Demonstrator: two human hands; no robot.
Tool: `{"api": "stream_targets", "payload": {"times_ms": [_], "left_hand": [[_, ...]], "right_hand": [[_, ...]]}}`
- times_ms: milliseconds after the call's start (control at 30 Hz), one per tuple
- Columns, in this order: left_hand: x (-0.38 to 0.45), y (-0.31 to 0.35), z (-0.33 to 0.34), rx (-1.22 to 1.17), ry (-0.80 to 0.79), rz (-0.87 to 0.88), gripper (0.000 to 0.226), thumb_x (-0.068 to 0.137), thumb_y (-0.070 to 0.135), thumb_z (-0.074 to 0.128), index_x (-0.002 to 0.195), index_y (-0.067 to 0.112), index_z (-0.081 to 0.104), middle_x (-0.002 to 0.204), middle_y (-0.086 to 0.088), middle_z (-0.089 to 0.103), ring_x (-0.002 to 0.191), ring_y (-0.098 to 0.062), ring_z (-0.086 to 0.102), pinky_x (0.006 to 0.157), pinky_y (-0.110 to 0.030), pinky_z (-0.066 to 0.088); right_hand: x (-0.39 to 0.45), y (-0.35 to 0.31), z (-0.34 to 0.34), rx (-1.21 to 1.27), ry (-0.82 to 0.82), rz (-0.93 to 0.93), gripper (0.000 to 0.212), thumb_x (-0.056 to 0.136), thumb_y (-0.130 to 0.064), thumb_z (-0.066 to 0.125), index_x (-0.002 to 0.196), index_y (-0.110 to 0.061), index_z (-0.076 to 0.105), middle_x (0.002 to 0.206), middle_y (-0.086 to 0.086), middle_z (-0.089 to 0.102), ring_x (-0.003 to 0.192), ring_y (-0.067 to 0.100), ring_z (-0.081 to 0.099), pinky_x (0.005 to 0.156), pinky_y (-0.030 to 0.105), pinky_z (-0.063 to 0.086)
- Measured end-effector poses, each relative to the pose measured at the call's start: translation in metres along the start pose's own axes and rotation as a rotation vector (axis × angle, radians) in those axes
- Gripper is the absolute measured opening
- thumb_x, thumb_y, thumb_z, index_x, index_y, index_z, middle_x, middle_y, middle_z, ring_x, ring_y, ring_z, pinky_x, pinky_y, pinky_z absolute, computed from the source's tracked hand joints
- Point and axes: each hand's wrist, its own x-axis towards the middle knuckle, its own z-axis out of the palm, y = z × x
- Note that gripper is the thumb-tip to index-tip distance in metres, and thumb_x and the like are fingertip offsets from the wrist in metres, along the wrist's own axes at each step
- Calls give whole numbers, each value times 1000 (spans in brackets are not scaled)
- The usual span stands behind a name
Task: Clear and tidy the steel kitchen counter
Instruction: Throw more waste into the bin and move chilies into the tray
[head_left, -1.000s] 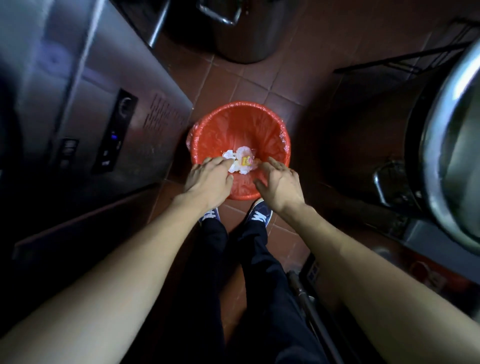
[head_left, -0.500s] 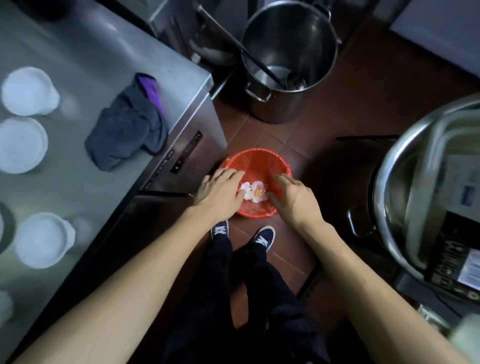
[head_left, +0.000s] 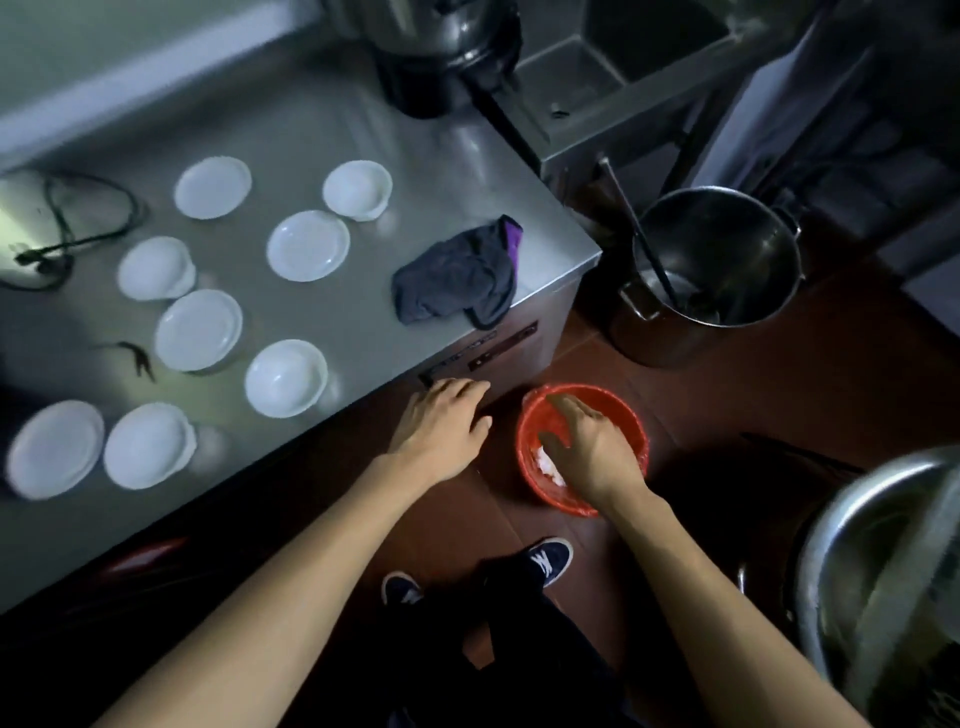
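The steel counter fills the upper left and carries several white dishes and a crumpled dark grey cloth near its right corner. A red bin stands on the floor beside the counter, with white crumpled waste inside. My right hand hovers over the bin with relaxed fingers and holds nothing. My left hand floats at the counter's front edge, fingers loosely spread, empty.
A black cable lies at the counter's far left. A dark appliance stands at the counter's back. On the brown tiled floor sit a tall steel pot with a ladle and a large steel vessel at the right.
The view has swung up and left, bringing the counter top and its dishes into sight. My left hand has drawn away from the bin toward the counter edge. My right hand stays over the bin.
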Motion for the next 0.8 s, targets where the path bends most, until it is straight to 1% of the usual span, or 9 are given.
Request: {"api": "stream_targets", "payload": {"times_ms": [100, 233, 367, 467, 600, 733, 800], "left_hand": [[-21, -34, -8, -11, 55, -57, 53, 98, 42, 49, 147, 26, 41, 149, 2, 48, 138, -20, 40, 112, -44, 36], [-54, -75, -16, -44, 128, -105, 52, 98, 40, 50, 147, 23, 42, 146, 1, 50, 135, -21, 44, 110, -39, 35], [-97, -119, -15, -101, 172, -173, 52, 99, 41, 48, 148, 23, 41, 146, 0, 51, 135, -21, 45, 111, -40, 36], [-131, -152, -9, -121, 199, -214, 52, 99, 42, 48, 147, 22, 42, 143, 0, 53, 132, -22, 47, 109, -42, 39], [-170, -193, -6, -145, 231, -252, 52, 100, 42, 47, 147, 21, 41, 143, 1, 53, 133, -20, 45, 108, -43, 41], [-208, -226, -7, -165, 294, -281, 50, 98, 40, 50, 145, 23, 43, 140, 2, 55, 131, -20, 48, 107, -42, 41], [-226, -241, -7, -171, 311, -308, 49, 98, 39, 51, 144, 23, 44, 139, 1, 56, 131, -22, 48, 105, -43, 42]], "right_hand": [[4, -37, 10, -33, -14, -86, 53, 93, -29, 60, 143, -18, 47, 147, 5, 51, 129, 28, 53, 101, 46, 48], [6, -86, 26, -107, -36, -179, 50, 93, -30, 60, 140, -18, 49, 142, 4, 55, 121, 30, 58, 96, 45, 51], [1, -133, 49, -151, -65, -259, 53, 91, -30, 62, 141, -15, 49, 141, 7, 56, 122, 32, 58, 98, 46, 50], [-8, -166, 67, -183, -76, -294, 53, 91, -29, 63, 141, -16, 50, 139, 7, 57, 121, 31, 58, 96, 45, 51], [-21, -210, 92, -213, -106, -321, 56, 92, -30, 64, 144, -18, 48, 147, 6, 51, 128, 30, 53, 101, 45, 46], [-33, -252, 120, -227, -129, -348, 57, 89, -30, 66, 143, -19, 50, 147, 3, 51, 121, 29, 58, 98, 44, 48], [-39, -270, 134, -229, -142, -376, 57, 88, -30, 67, 142, -18, 51, 145, 3, 53, 123, 29, 57, 98, 45, 48]]}}
